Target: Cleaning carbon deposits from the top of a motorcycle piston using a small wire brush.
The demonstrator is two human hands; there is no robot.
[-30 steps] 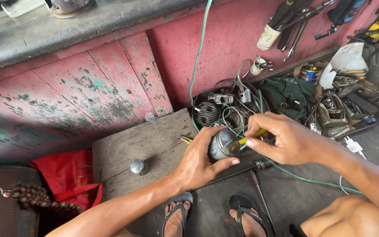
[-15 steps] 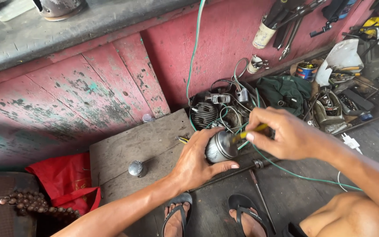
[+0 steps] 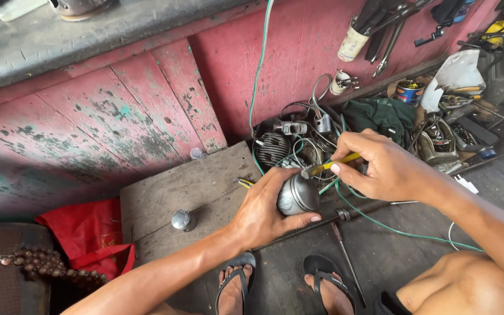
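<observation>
Grip on piston (image 3: 297, 194) over wooden board (image 3: 170, 192)

We find the metal cylinder (image 3: 298, 194) in the left hand (image 3: 263, 210) above the board (image 3: 170, 195), the right hand (image 3: 380, 166) just right, parts pile (image 3: 298, 143) behind.

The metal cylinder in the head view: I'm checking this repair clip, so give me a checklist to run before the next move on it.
1. Left hand wrapped around metal cylinder: ok.
2. Right hand pinching yellow-handled tool: ok.
3. Tool tip meeting the cylinder's top edge: cannot tell, too small.
4. Green wire clear of the work: not ok, it runs just under the right hand.
5. Small metal cap lying apart on the wooden board: ok.
</observation>
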